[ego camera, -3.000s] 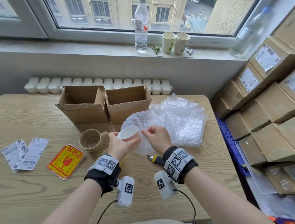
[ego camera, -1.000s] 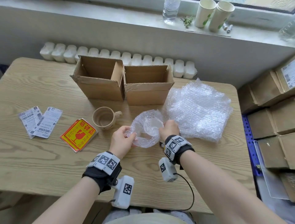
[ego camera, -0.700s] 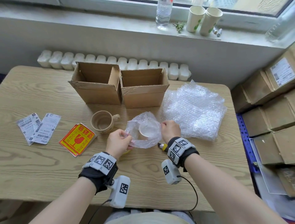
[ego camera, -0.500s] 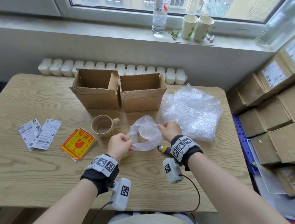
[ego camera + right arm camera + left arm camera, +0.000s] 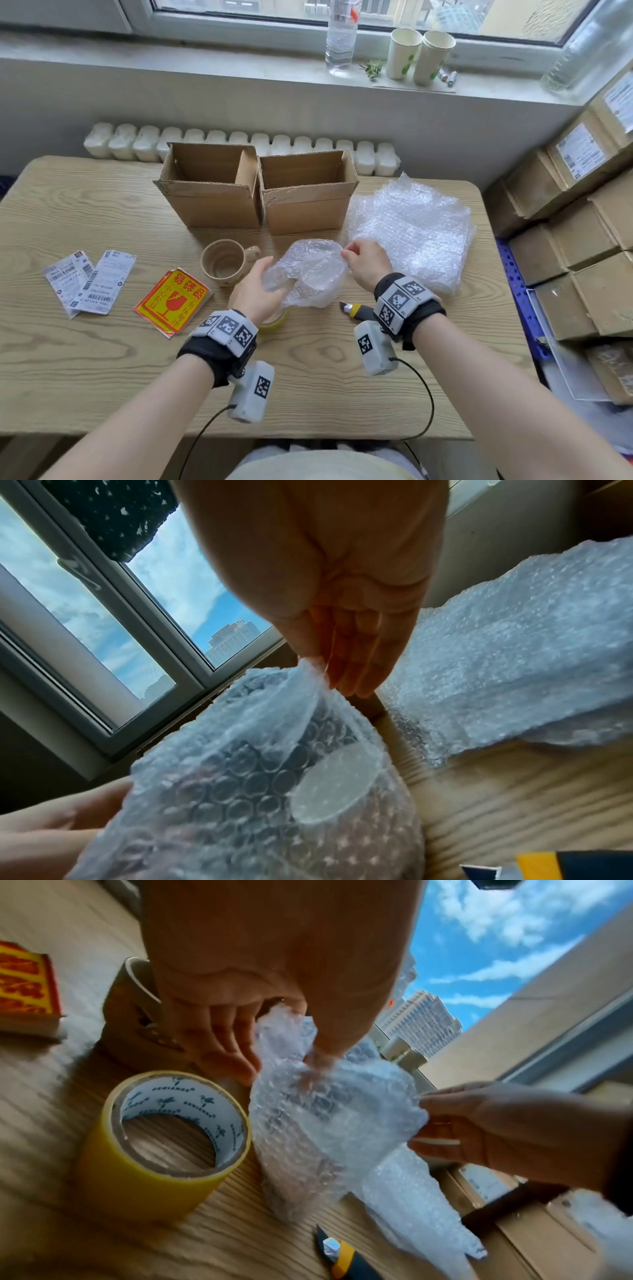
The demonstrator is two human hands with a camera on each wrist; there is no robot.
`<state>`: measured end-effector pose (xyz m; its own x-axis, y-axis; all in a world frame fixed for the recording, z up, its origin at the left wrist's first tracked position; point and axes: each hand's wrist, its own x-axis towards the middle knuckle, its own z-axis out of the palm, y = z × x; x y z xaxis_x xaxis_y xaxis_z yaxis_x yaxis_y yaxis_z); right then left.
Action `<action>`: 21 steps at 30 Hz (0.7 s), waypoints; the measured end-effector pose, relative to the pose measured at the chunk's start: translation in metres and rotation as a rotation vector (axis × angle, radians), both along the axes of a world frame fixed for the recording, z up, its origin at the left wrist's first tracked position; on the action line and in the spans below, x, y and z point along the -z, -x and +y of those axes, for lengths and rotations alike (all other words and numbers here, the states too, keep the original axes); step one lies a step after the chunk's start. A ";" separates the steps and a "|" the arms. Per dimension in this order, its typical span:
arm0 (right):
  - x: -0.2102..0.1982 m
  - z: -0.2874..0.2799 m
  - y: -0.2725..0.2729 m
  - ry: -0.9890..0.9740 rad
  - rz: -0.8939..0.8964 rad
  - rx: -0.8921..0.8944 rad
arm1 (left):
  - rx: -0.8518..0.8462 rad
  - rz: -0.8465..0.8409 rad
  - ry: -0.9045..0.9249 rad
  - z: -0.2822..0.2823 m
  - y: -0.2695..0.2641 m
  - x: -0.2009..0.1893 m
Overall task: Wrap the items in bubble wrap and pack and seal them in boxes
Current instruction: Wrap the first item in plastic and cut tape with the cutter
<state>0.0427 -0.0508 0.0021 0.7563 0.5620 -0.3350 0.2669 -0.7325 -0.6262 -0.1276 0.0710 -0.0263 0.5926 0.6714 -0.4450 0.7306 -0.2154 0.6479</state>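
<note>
With the bubble-wrapped cup (image 5: 308,274) taken as landmark: far to its left, shipping labels (image 5: 89,281) and red-and-yellow fragile stickers (image 5: 171,301) are laid flat on the table (image 5: 68,359). Just left of it a beige mug (image 5: 226,262) is stood upright. A yellow tape roll (image 5: 161,1139) is seen beside its near-left edge. The bundle's left side is gripped by the left hand (image 5: 257,294), thumb pressed into the wrap. Behind it, two open boxes (image 5: 257,192) are set side by side. Its upper right edge is pinched by the right hand (image 5: 368,265). A utility knife (image 5: 354,308) lies near its right; a bubble wrap stack (image 5: 411,229) lies beyond.
</note>
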 end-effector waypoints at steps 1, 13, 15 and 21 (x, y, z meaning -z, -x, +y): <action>-0.001 -0.001 0.000 0.001 -0.008 -0.006 | 0.038 0.036 -0.083 0.002 -0.003 -0.001; -0.013 -0.041 0.044 -0.062 0.210 -0.405 | 0.127 -0.181 -0.211 0.017 0.000 -0.012; -0.003 -0.043 0.052 0.030 0.100 -0.468 | 0.186 -0.216 -0.203 0.020 0.007 -0.015; 0.022 -0.048 0.064 -0.124 -0.084 -0.297 | 0.330 -0.182 -0.173 0.034 0.028 -0.010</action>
